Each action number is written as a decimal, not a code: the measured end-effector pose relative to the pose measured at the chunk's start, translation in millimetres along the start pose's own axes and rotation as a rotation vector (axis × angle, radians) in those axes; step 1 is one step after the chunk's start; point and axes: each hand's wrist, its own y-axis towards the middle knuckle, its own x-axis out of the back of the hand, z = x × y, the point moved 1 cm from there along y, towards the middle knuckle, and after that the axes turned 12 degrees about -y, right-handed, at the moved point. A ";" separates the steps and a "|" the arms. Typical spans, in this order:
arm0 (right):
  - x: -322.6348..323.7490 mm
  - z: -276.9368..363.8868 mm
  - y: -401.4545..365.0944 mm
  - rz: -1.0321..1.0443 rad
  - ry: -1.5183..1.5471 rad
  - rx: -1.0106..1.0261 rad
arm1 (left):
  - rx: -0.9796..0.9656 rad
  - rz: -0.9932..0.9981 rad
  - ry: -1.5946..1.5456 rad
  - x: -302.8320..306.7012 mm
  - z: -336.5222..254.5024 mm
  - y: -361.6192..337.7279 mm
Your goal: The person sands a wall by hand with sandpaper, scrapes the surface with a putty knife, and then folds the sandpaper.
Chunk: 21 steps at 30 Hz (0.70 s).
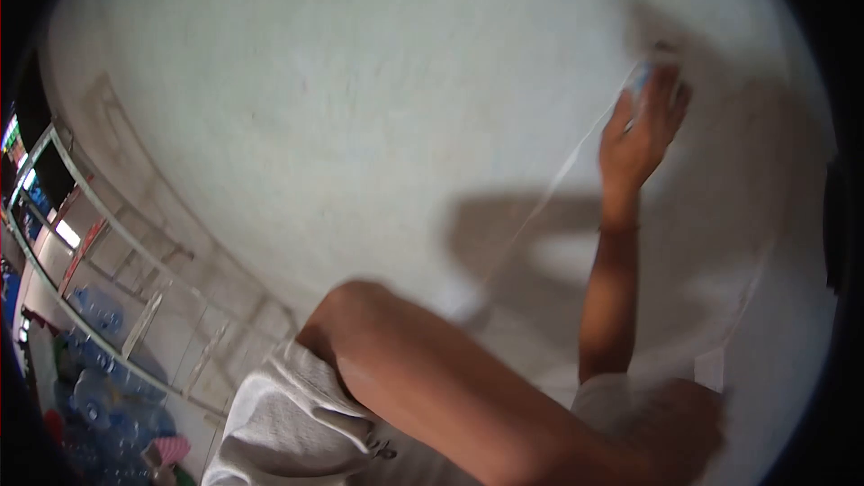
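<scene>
My right hand (641,139) is raised against the pale wall (360,108), its back towards me. The fingers point up and press on a small light-blue and white thing (640,81). Most of that thing lies hidden behind the fingers and blurred, so its kind does not show. A thin white line (567,162) slants down and left along the wall from beside the hand. My left hand is out of view. Low in front of me are a bare bent limb (423,364) and light grey cloth (279,418).
A metal ladder-like frame (126,234) leans at the left. Beneath it, clear plastic bottles (99,405) are heaped on the tiled floor, with a pink-striped item (169,450) beside them. Shadows of the arm and frame fall on the wall.
</scene>
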 end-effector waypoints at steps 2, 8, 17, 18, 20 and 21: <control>9.5 1.5 -12.1 0.071 0.033 0.004 | -0.089 0.147 0.420 68.6 -34.3 -13.7; 35.8 23.4 -52.5 0.256 -0.072 -0.092 | -0.288 -0.965 0.490 146.8 50.1 -75.0; 31.0 24.8 -36.0 0.300 -0.106 -0.166 | -0.103 -1.068 0.704 167.9 72.2 -46.6; 28.3 23.9 -26.1 0.304 -0.107 -0.166 | -0.075 -1.089 0.699 170.1 75.1 -46.0; 13.8 20.7 6.4 0.229 -0.087 -0.137 | -0.043 -1.109 0.690 173.1 81.4 -45.0; 8.7 18.8 18.5 0.197 -0.102 -0.123 | -0.056 -1.124 0.663 174.7 84.1 -43.3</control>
